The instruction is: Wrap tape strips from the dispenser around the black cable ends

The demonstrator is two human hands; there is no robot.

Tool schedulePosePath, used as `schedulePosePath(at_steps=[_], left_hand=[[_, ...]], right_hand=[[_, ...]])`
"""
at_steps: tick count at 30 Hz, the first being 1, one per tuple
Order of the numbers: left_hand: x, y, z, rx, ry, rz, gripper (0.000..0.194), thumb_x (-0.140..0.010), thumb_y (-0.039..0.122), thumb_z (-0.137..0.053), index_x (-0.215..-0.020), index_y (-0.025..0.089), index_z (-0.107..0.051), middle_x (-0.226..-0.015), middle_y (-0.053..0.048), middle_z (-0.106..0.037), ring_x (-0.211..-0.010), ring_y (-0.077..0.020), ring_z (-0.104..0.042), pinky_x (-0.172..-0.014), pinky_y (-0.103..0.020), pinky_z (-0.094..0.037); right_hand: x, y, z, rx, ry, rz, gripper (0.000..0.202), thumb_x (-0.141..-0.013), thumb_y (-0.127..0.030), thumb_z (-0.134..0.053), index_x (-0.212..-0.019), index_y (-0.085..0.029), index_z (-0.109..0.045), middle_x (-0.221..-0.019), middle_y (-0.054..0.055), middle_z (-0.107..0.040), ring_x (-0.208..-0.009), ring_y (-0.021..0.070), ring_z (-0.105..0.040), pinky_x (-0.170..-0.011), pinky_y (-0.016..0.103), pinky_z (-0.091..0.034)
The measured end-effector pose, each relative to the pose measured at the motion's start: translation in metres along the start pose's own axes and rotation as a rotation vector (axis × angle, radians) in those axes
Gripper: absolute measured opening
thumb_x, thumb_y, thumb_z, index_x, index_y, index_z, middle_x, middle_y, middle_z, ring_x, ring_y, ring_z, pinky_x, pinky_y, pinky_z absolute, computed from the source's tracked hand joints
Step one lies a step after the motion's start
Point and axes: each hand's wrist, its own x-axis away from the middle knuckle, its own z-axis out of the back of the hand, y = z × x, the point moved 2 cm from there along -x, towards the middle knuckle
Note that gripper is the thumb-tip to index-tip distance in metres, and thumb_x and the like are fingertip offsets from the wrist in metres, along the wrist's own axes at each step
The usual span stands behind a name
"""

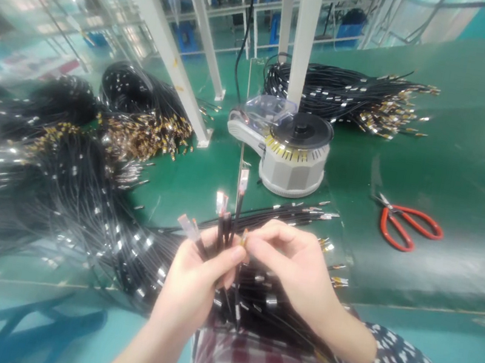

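My left hand [199,279] is closed around several black cables [224,228], whose ends with pale tags stick up above the fingers. My right hand [289,262] pinches a small piece of yellowish tape [244,238] between thumb and forefinger, right beside the left thumb. Tape and cables seem to touch there, but the fingers hide the exact contact. Below and behind both hands lies a thick bundle of black cables [265,298]. More loose cables [297,211] lie just beyond the right hand, their ends pointing right.
A round white tape dispenser [293,168] stands ahead on the green table [455,178]. Red-handled cutters [406,223] lie to the right. Black cable piles [143,110] lie at left, and another cable bundle [339,92] at the back. White posts [305,38] rise from the table.
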Motion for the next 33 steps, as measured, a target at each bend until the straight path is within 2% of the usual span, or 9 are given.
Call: schedulePosePath(at_steps=[4,10,14,16,20,25,29,33], left_hand=[[0.0021,-0.0006,-0.0030,-0.045,0.024,-0.027,0.008,-0.075,0.021,-0.077,-0.076,0.015,-0.072,-0.063,-0.001,-0.065,-0.041,-0.0016,-0.042,-0.040,-0.015,-0.027],[0.0054,0.0010,-0.0066,-0.051,0.065,0.006,0.017,-0.070,0.026,-0.081,-0.078,0.014,-0.070,-0.057,0.001,-0.059,-0.041,-0.0018,-0.035,-0.039,-0.015,-0.025],[0.0086,0.0028,-0.0080,-0.031,0.115,0.011,0.026,-0.060,0.022,-0.086,-0.080,0.016,-0.070,-0.060,0.002,-0.057,-0.046,-0.0037,-0.039,-0.040,-0.014,-0.025],[0.0086,0.0026,-0.0070,-0.049,0.127,0.011,0.024,-0.060,0.021,-0.086,-0.077,0.015,-0.070,-0.059,0.003,-0.056,-0.045,-0.0040,-0.040,-0.040,-0.014,-0.026],[0.0052,0.0016,-0.0022,-0.058,0.110,-0.007,0.017,-0.065,0.022,-0.083,-0.072,0.013,-0.070,-0.059,0.001,-0.060,-0.041,-0.0035,-0.042,-0.040,-0.017,-0.030],[0.0045,0.0006,-0.0028,-0.027,0.047,0.033,0.015,-0.072,0.025,-0.080,-0.076,0.013,-0.071,-0.059,-0.001,-0.063,-0.041,-0.0037,-0.044,-0.040,-0.015,-0.029],[0.0071,0.0004,-0.0067,0.002,0.051,0.046,0.015,-0.074,0.025,-0.078,-0.083,0.014,-0.072,-0.058,-0.001,-0.064,-0.042,-0.0039,-0.043,-0.040,-0.015,-0.030],[0.0068,0.0016,-0.0076,-0.005,0.040,0.057,0.015,-0.074,0.026,-0.078,-0.075,0.013,-0.070,-0.056,-0.001,-0.063,-0.041,-0.0041,-0.043,-0.040,-0.015,-0.030]], right_hand=[[-0.0030,-0.0003,0.0023,-0.038,-0.036,0.026,0.014,-0.080,-0.021,-0.070,-0.067,-0.017,-0.069,-0.065,0.000,-0.066,-0.065,0.0137,-0.060,-0.067,0.030,-0.045],[-0.0037,0.0032,0.0005,-0.093,-0.076,0.001,0.013,-0.082,-0.024,-0.068,-0.070,-0.018,-0.066,-0.063,-0.001,-0.063,-0.064,0.0134,-0.058,-0.065,0.030,-0.045],[-0.0031,0.0036,-0.0003,-0.061,-0.041,0.016,0.014,-0.081,-0.024,-0.068,-0.069,-0.018,-0.066,-0.068,0.000,-0.066,-0.067,0.0134,-0.059,-0.068,0.031,-0.046],[-0.0021,0.0031,-0.0001,-0.032,-0.013,0.025,0.014,-0.080,-0.023,-0.069,-0.068,-0.018,-0.066,-0.069,0.000,-0.066,-0.067,0.0134,-0.058,-0.069,0.031,-0.045],[-0.0004,-0.0003,-0.0007,-0.022,0.000,0.011,0.016,-0.080,-0.025,-0.070,-0.066,-0.018,-0.066,-0.068,0.000,-0.066,-0.066,0.0142,-0.059,-0.068,0.031,-0.046],[-0.0025,-0.0042,-0.0030,-0.089,-0.040,-0.027,0.022,-0.081,-0.027,-0.070,-0.063,-0.017,-0.064,-0.061,0.000,-0.065,-0.061,0.0142,-0.061,-0.066,0.031,-0.049],[-0.0043,-0.0007,-0.0033,-0.168,-0.092,-0.020,0.021,-0.081,-0.031,-0.071,-0.066,-0.017,-0.064,-0.057,-0.001,-0.063,-0.057,0.0139,-0.061,-0.062,0.031,-0.049],[-0.0072,0.0052,-0.0019,-0.288,-0.176,-0.040,0.020,-0.082,-0.032,-0.071,-0.070,-0.017,-0.063,-0.057,-0.002,-0.065,-0.055,0.0131,-0.061,-0.060,0.030,-0.051]])
